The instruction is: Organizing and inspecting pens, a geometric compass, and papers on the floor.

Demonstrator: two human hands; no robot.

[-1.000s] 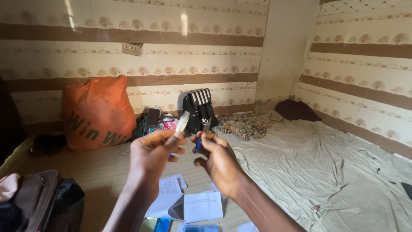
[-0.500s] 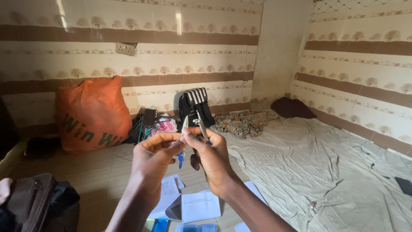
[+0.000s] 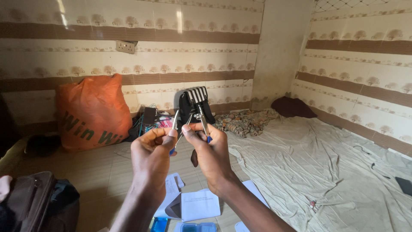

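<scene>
Both my hands are raised in front of me, close together. My left hand (image 3: 151,160) pinches a thin metal piece with a blue end (image 3: 174,129) between thumb and fingers. My right hand (image 3: 209,157) grips a small metal tool with a blue handle (image 3: 203,120), like a compass, its legs pointing up. The two metal parts meet between my fingertips. What exactly joins them is too small to tell.
Papers (image 3: 195,204) and blue plastic cases (image 3: 198,227) lie on the tiled floor below my hands. An orange sack (image 3: 92,112), a black striped bag (image 3: 195,105) and tangled cables stand by the wall. A mattress with a beige sheet (image 3: 317,163) fills the right. A dark bag (image 3: 38,204) sits lower left.
My hands came together and rose slightly. The metal piece in my left hand now touches the tool in my right, and the tool's legs have spread.
</scene>
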